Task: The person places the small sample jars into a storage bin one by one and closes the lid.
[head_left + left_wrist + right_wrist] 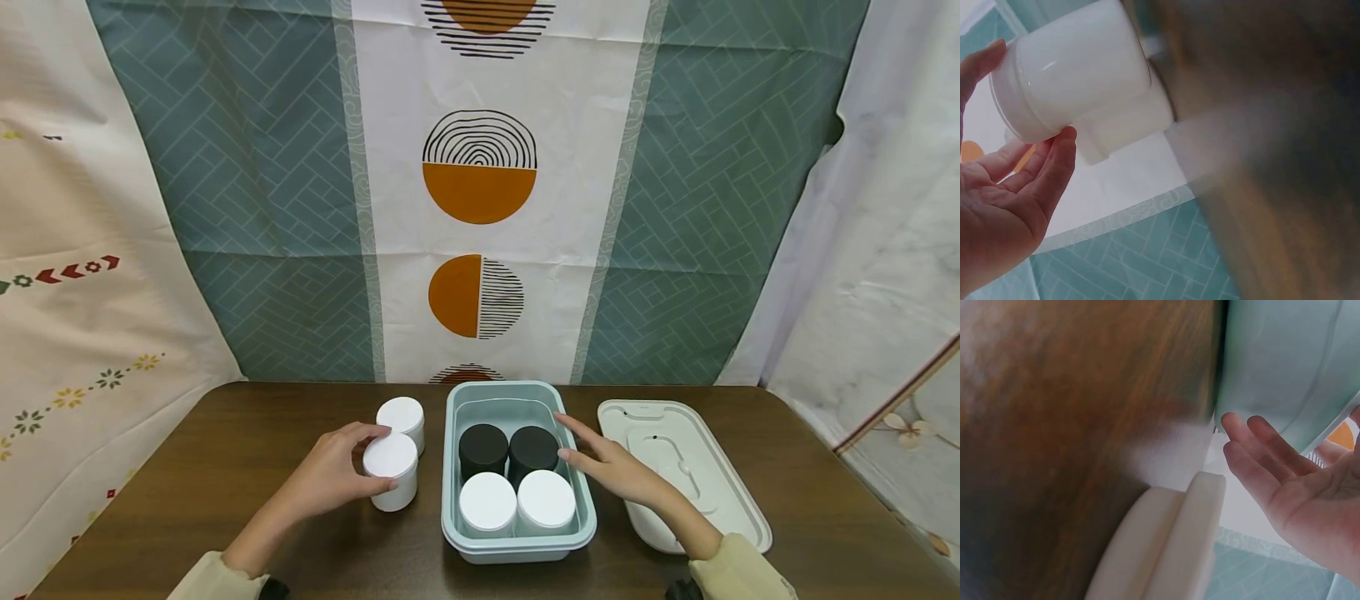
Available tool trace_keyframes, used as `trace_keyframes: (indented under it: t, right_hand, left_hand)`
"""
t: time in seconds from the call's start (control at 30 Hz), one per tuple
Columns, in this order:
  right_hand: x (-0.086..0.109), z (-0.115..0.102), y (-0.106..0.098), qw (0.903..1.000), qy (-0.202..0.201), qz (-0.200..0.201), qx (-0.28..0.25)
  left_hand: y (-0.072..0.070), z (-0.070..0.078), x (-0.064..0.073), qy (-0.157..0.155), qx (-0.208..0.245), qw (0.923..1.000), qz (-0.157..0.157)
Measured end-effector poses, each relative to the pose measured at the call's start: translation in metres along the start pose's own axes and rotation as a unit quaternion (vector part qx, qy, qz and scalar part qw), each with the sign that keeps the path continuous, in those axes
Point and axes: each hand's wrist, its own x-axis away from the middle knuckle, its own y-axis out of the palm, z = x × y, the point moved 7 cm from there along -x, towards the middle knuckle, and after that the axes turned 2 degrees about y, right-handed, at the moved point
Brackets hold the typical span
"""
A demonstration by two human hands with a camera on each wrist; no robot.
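Observation:
My left hand point(330, 473) holds a white lidded jar point(394, 482) between thumb and fingers near its lid. The left wrist view shows the fingertips at the edge of the lid. Just behind it is a second white jar point(401, 412). My right hand point(611, 468) is at the right rim of a pale blue-green tub point(453, 508), thumb and index finger over the edge, the other fingers loosely extended along its outer wall. Inside the tub, two black-lidded jars point(483, 448) sit behind two white-lidded jars point(487, 502).
A white tub lid point(720, 483) lies on the brown wooden table point(187, 500) to the right of the tub, beneath my right forearm. Patterned curtains point(480, 242) hang behind the table's far edge and along both sides.

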Motion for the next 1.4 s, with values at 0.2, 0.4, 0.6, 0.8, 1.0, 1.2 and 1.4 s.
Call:
trace_keyframes:
  t: [0.2, 0.4, 0.6, 0.8, 1.0, 1.2, 1.4]
  right_hand:
    - [-0.001, 0.0, 0.0, 1.0, 0.002, 0.0, 0.006]
    - [0.0, -0.002, 0.0, 1.0, -0.001, -0.001, 0.009]
    - [0.0, -0.003, -0.001, 1.0, -0.004, -0.003, 0.004]
    - [-0.001, 0.0, 0.0, 1.0, -0.003, -0.002, 0.005]
    - [-0.001, -0.001, 0.0, 0.9999, -0.01, -0.004, 0.002]
    - [0.0, -0.001, -0.001, 0.9999, -0.012, -0.003, 0.0]
    - [0.0, -0.001, -0.001, 1.0, -0.007, -0.002, 0.001]
  left_hand:
    - [-0.014, 0.01, -0.004, 0.012, 0.004, 0.9997, 0.023]
    - [-0.026, 0.023, -0.012, 0.029, 0.0, 0.9985, 0.047]
    - [-0.032, 0.037, -0.024, 0.037, 0.012, 0.9975, 0.059]
    - [-0.032, 0.051, -0.04, 0.049, 0.041, 0.9954, 0.071]
    - [-0.023, 0.063, -0.059, 0.063, 0.083, 0.9909, 0.085]
    - [-0.006, 0.074, -0.08, 0.069, 0.107, 0.9887, 0.078]
    - [0.018, 0.08, -0.097, 0.052, 0.127, 0.9888, 0.058]
